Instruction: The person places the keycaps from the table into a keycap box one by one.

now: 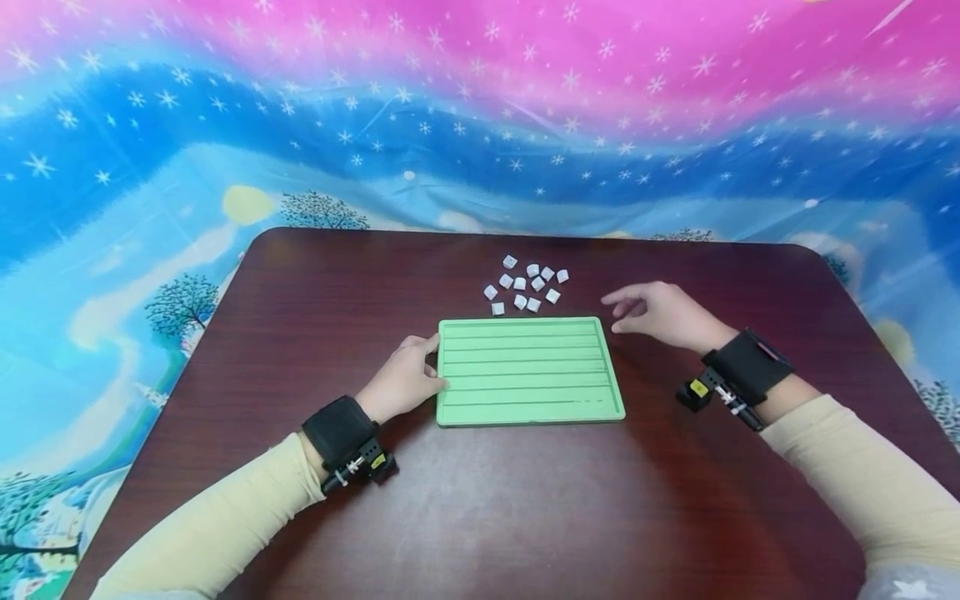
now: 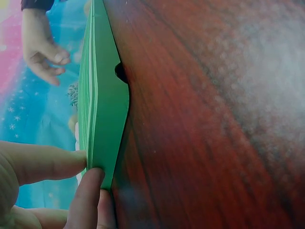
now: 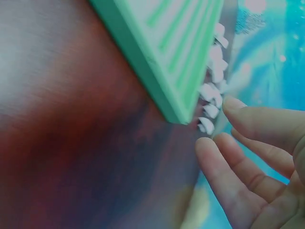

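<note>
A light green grooved tray (image 1: 528,367) with a raised rim lies flat on the table. At its left edge, my left hand (image 1: 405,375) holds the rim with the thumb and fingers; the left wrist view shows the fingertips (image 2: 78,162) against the tray's side (image 2: 107,109). Just beyond the far edge lie several small white cube-like pieces (image 1: 520,283), loosely scattered; any marks on them are too small to read. My right hand (image 1: 663,312) hovers right of the pieces, past the tray's far right corner, thumb and fingers apart and holding nothing.
The dark brown table (image 1: 517,508) has rounded far corners. Behind it hangs a pink and blue cloth (image 1: 480,108) with snowflakes and trees. Black straps with small cameras sit on both wrists, the right camera (image 1: 697,392) standing out beside the forearm.
</note>
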The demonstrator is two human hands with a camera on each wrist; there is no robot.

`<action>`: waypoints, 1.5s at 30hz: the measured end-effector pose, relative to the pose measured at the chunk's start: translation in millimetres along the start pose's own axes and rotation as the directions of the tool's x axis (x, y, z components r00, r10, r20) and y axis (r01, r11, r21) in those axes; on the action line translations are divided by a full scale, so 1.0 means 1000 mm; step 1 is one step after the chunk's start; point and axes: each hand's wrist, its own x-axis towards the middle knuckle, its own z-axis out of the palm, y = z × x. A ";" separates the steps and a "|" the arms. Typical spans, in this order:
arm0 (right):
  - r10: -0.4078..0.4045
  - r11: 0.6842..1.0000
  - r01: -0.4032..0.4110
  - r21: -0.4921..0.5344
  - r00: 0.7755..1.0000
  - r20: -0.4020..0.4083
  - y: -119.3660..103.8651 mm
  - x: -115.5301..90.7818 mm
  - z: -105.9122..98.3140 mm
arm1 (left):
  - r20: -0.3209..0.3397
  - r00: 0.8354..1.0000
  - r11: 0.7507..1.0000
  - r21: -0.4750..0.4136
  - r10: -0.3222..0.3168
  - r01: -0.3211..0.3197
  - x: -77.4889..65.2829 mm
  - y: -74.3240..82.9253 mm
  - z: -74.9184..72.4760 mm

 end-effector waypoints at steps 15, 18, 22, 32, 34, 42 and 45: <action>-0.055 0.998 0.055 -0.032 0.998 -0.006 -0.013 0.055 0.003 | -0.010 1.000 1.000 0.009 -0.008 0.008 0.006 -0.001 -0.001; -0.076 0.996 0.077 -0.042 0.997 0.016 -0.014 0.065 0.009 | -0.004 1.000 1.000 0.013 -0.013 0.013 0.006 -0.002 0.000; -0.093 0.993 0.095 -0.070 0.995 0.036 -0.017 0.073 0.016 | -0.002 1.000 1.000 0.023 -0.009 0.009 0.007 -0.001 0.002; -0.111 0.988 0.116 -0.107 0.993 0.051 -0.023 0.090 0.026 | -0.001 1.000 1.000 0.007 -0.006 0.006 0.006 0.000 0.003; -0.117 0.985 0.123 -0.119 0.992 0.057 -0.026 0.092 0.027 | 0.000 1.000 1.000 -0.005 -0.007 0.007 0.006 -0.001 0.003; -0.128 0.979 0.139 -0.152 0.989 0.078 -0.032 0.101 0.030 | -0.010 1.000 1.000 0.007 -0.009 0.009 0.005 0.000 0.002; -0.110 0.981 0.122 -0.151 0.990 0.086 -0.032 0.102 0.032 | -0.011 1.000 1.000 0.011 -0.010 0.010 0.005 -0.001 0.002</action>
